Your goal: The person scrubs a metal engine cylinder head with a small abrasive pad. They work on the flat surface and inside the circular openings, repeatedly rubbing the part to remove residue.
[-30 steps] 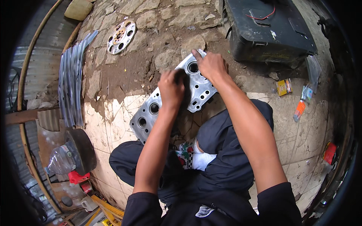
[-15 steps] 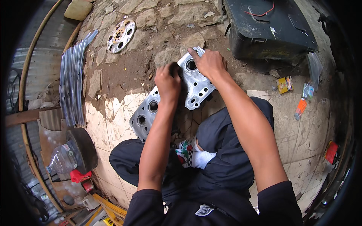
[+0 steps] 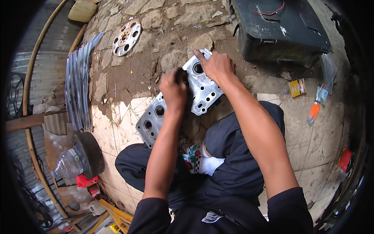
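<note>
A grey metal cylinder head with round bores and small holes lies slantwise in front of my crossed legs. My right hand grips its far right end, thumb on the top face and fingers over the edge. Closed and a little blurred, my left hand is over the middle of the top face. Something dark shows beside its fingers and covers a band of the metal; its kind cannot be made out. The near left end of the head, with two bores, shows beyond my left forearm.
A round metal plate with holes lies on the stony dirt at the far left. Clear corrugated sheeting and a plastic bottle are at the left. A black box stands far right, near a yellow packet and an orange-handled tool.
My left hand has shifted slightly nearer to me over the metal face and is more blurred. My right hand keeps its grip. The whole view has drifted a little.
</note>
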Motion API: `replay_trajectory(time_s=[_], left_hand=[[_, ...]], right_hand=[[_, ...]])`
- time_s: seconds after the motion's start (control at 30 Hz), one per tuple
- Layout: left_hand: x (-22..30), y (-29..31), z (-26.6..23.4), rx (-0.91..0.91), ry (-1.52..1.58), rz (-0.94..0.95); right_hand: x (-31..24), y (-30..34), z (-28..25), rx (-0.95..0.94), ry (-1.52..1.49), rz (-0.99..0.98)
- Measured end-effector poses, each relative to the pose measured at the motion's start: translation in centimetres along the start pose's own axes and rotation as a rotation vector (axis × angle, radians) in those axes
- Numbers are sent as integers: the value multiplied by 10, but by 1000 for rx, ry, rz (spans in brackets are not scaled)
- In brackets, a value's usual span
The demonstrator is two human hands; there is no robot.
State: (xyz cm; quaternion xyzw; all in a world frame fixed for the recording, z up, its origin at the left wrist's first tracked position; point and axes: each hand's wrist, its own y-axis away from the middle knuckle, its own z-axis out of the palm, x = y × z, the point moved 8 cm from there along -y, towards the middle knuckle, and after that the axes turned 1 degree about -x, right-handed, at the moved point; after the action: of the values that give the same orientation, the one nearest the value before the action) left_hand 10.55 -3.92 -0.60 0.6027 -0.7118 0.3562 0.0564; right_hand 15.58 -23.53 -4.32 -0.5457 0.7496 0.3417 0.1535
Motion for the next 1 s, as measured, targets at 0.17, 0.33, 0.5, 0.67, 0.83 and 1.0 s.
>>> replay_trajectory(time_s=[0.17, 0.33, 0.5, 0.67, 0.83, 1.0], left_hand=[[17, 12, 2, -29, -62, 111], [-4, -11, 4, -52, -54, -17], [-3, -13, 5, -11, -46, 2], [21, 14, 1, 25, -81, 121], [-8, -9, -2, -20, -104, 38], [-6, -9, -5, -38, -98, 44]], right_hand=[[4, 1, 1, 38, 19, 13], [2, -5, 1, -39, 4, 4], [1, -5, 2, -4, 8, 3], [5, 1, 0, 17, 22, 3], [2, -1, 2, -22, -14, 8], [0, 0, -2, -34, 22, 42]])
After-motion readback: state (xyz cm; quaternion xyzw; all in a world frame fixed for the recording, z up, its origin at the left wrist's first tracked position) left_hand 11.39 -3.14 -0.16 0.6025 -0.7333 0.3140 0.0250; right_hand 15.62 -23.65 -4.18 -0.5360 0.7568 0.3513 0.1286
